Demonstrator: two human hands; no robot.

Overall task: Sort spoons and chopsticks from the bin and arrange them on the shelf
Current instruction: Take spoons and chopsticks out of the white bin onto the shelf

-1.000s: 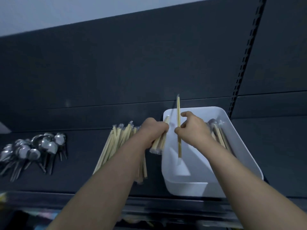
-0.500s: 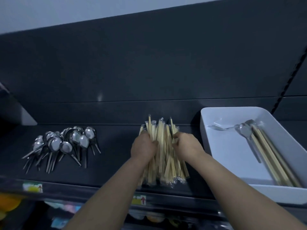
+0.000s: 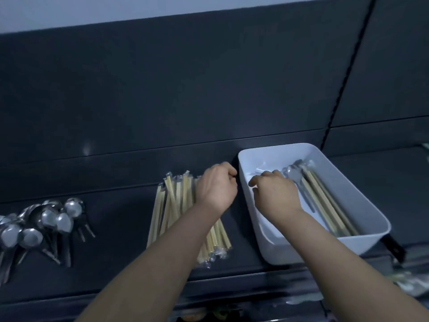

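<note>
A white bin [image 3: 325, 251] stands on the dark shelf [image 3: 116, 256] at the right. It holds several wrapped chopsticks [image 3: 325, 201] along its right side and a spoon [image 3: 293, 174] next to them. My right hand [image 3: 275, 194] is inside the bin, fingers bent down towards its floor; what they touch is hidden. My left hand [image 3: 217, 187] hovers with fingers curled under, between the bin's left wall and the pile of wrapped chopsticks [image 3: 171, 205] on the shelf. Nothing shows in it. A heap of metal spoons [image 3: 46, 221] lies at the far left.
A dark back panel [image 3: 209, 101] rises behind the shelf, with a slotted upright [image 3: 336, 112] at the right. The shelf's front edge [image 3: 209, 287] runs below the piles. Blurred packaged goods [image 3: 408, 282] show lower right.
Both hands left the chopstick pile and moved right. My right hand went into the bin, and my left hand now sits by the bin's left wall. The view shifted slightly right.
</note>
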